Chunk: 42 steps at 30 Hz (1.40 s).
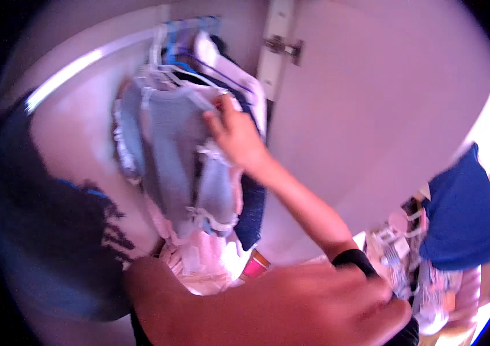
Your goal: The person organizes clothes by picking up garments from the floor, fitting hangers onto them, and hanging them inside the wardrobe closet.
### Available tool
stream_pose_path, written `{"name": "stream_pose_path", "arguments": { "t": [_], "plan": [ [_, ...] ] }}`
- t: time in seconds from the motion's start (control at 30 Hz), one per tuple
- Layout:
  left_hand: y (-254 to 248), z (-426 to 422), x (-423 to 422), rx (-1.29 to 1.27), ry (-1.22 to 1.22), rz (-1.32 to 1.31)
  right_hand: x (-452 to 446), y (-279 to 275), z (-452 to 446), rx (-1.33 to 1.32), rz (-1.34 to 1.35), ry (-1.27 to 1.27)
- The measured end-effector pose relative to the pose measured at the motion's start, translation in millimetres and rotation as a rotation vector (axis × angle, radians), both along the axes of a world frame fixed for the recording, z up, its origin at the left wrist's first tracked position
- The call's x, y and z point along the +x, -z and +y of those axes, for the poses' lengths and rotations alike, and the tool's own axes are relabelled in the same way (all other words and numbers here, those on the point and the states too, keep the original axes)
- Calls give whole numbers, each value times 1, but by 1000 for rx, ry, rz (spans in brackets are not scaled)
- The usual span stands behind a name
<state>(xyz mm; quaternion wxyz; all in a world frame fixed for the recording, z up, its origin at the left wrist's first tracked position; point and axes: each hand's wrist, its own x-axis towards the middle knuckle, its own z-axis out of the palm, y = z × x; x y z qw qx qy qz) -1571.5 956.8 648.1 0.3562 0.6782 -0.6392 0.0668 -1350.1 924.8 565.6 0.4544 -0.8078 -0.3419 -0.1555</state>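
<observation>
My right hand (pixel 233 132) reaches up to a small grey-blue top (pixel 176 121) on a white hanger. Its fingers are closed at the top's shoulder, by the hanger's end. White frilly trim edges the clothes beneath that hand. My left hand (pixel 343 303) crosses the bottom of the view, very near the camera and blurred. Its fingers point right, and I cannot make out whether they hold anything. A dark printed shirt (pixel 60 230) hangs at the left, close to my left arm.
A metal rod (pixel 72 72) carries the hangers inside a closet. Its door (pixel 366 115) stands open, with a hinge (pixel 283 48) at the top. Pale pink fabric (pixel 199 256) hangs below the tops. At the right are a blue cloth (pixel 464 213) and blurred clutter (pixel 392 248).
</observation>
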Motion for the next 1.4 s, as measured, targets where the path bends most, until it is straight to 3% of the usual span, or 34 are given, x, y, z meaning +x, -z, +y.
{"name": "stream_pose_path", "arguments": {
  "t": [0.07,0.13,0.17,0.27,0.33,0.37,0.4,0.47,0.5,0.53,0.57,0.6,0.63,0.67,0.7,0.73,0.77,0.8,0.83,0.87,0.9,0.93,0.97,1.0,1.03,1.17,1.23,1.27,1.33,1.4],
  "plan": [
    [-7,-44,2,165,258,96,-28,41,-20,99,-365,50],
    [-5,-96,5,300,493,104,-61,78,-65,91,-494,25],
    [-1,-121,3,78,461,-70,-80,103,-94,20,-447,35],
    [26,-183,-9,-139,427,-176,-118,221,-179,-142,-286,17],
    [47,-202,-13,-229,419,-202,-140,337,-227,-318,203,16],
    [57,-227,-23,-264,420,-220,-158,367,-273,-597,519,33],
    [67,-248,-27,-297,418,-224,-167,444,-326,-716,550,9],
    [89,-283,-39,-373,365,-249,-198,507,-429,-758,894,39],
    [97,-298,-46,-418,327,-253,-222,548,-479,-667,853,287],
    [104,-311,-52,-469,282,-265,-246,588,-536,-381,863,486],
    [115,-321,-55,-522,234,-272,-277,589,-574,-169,837,831],
    [116,-332,-61,-533,179,-255,-311,642,-616,-7,834,1277],
    [114,-339,-69,-496,127,-216,-354,647,-649,59,932,1572],
    [99,-339,-71,-345,119,-95,-397,657,-675,11,949,1748],
    [84,-339,-74,-196,92,19,-439,635,-684,-85,1129,1751],
    [86,-342,-62,-150,218,69,-479,649,-706,224,1325,1649],
    [89,-345,-49,-97,339,126,-535,709,-734,-341,1291,1404],
    [104,-357,-31,-114,583,282,-579,738,-743,-676,1270,1041],
    [119,-368,-12,-100,830,443,-588,683,-721,-75,1551,1416],
    [132,-380,-12,-107,880,819,-649,771,-727,-410,1346,1314],
    [137,-384,-14,177,885,1200,-669,742,-710,-152,1376,1469],
    [156,-384,-25,172,900,1222,-732,823,-709,-78,1337,1295],
    [176,-386,-31,224,905,1243,-715,754,-668,-287,1353,1243],
    [197,-396,-33,265,889,1254,-697,675,-661,-696,1523,896],
    [220,-405,-37,311,859,1274,-689,670,-647,-710,1545,875],
    [334,-447,-55,495,545,1325,-652,676,-597,-390,1092,1037],
    [392,-462,-69,586,353,1336,-608,646,-594,38,1417,818],
    [422,-468,-77,628,264,1340,-584,629,-598,51,1437,831],
    [475,-473,-90,697,110,1347,-543,611,-597,454,1550,1126],
    [521,-473,-97,740,0,1358,-553,661,-604,548,1632,1163]
  ]
}}
